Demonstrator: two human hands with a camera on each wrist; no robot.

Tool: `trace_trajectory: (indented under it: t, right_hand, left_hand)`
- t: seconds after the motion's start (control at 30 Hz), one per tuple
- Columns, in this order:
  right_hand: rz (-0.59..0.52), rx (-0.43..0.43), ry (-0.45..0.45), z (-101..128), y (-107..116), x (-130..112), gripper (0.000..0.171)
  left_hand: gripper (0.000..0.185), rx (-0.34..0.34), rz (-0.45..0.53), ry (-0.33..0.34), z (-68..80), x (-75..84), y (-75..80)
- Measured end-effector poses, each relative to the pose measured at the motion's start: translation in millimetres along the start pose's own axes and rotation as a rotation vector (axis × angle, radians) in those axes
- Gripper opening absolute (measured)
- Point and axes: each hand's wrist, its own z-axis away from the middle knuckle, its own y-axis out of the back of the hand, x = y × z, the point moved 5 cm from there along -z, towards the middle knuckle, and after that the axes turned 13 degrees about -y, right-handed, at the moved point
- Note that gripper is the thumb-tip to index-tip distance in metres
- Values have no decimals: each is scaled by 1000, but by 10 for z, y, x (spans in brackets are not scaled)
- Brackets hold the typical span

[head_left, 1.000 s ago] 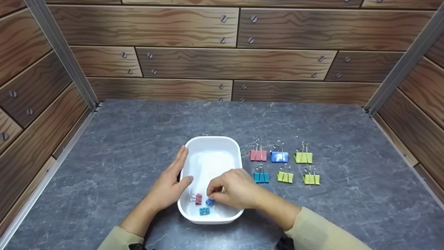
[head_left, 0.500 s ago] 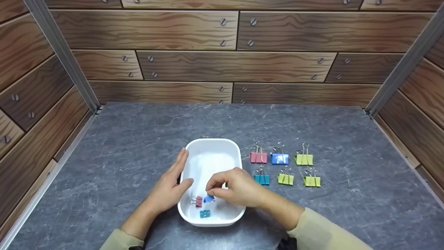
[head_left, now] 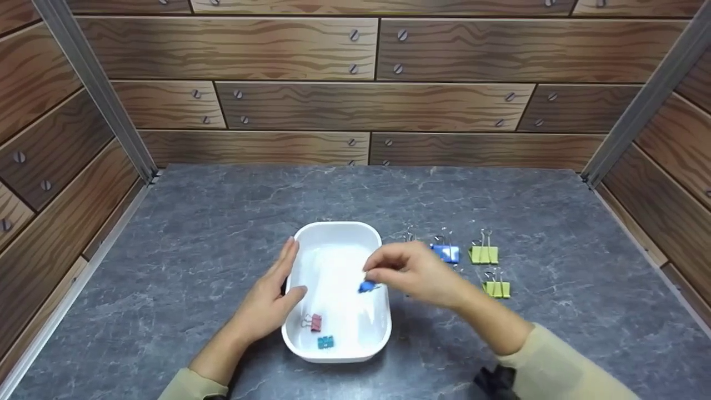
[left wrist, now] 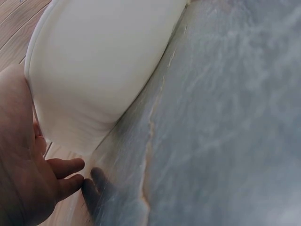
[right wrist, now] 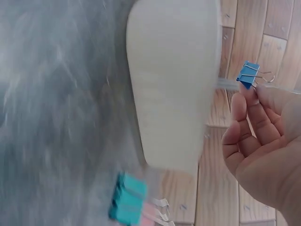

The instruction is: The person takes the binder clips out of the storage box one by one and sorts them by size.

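Note:
In the head view my left hand (head_left: 266, 300) rests at the left rim of a white plastic tub (head_left: 336, 239), with straight fingers along the outside and the thumb over the rim. My right hand (head_left: 416, 272) pinches a small blue binder clip (head_left: 366, 286) above the tub's right side. The right wrist view shows the blue clip (right wrist: 248, 74) at the fingertips, its wire handles sticking out. A small red binder clip (head_left: 315, 323) and a small teal one (head_left: 325, 342) lie in the tub's near end.
Right of the tub stand larger binder clips: a blue one (head_left: 446, 254), a yellow-green one (head_left: 484, 255) and another yellow-green one (head_left: 497, 289). My right hand hides others from the head view; a teal clip (right wrist: 129, 200) shows in the right wrist view. Wood-patterned walls surround the table.
My right hand has picked up the small blue clip from the tub's floor and carried it up and to the right. The left hand stays at the left rim.

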Motion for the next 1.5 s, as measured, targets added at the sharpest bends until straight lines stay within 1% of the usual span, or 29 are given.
trace_trajectory:
  t: [0.17, 0.27, 0.37, 0.53, 0.77, 1.03, 1.27, 1.5]
  right_hand:
    - [25, 44, -4, 129, 252, 43, 10]
    - [41, 71, -5, 195, 364, 91, 8]
    - [68, 95, -29, 270, 456, 157, 7]
    - [125, 110, -84, 385, 547, 276, 6]
    - [114, 76, -142, 488, 549, 428, 7]
    - [135, 44, -179, 560, 456, 649, 11]
    - [181, 14, -237, 597, 384, 793, 9]
    - [189, -10, -284, 593, 353, 887, 6]
  left_hand:
    - [80, 1, 3, 9, 17, -13, 1]
    - [80, 3, 2, 8, 15, -14, 3]
    - [80, 2, 1, 7, 10, -13, 4]
    - [80, -1, 4, 6, 6, -10, 3]
    - [79, 0, 6, 4, 11, -21, -7]
    - [80, 0, -2, 3, 4, -12, -7]
    - [80, 2, -3, -2, -1, -5, -6]
    - [79, 1, -1, -16, 5, -3, 2]
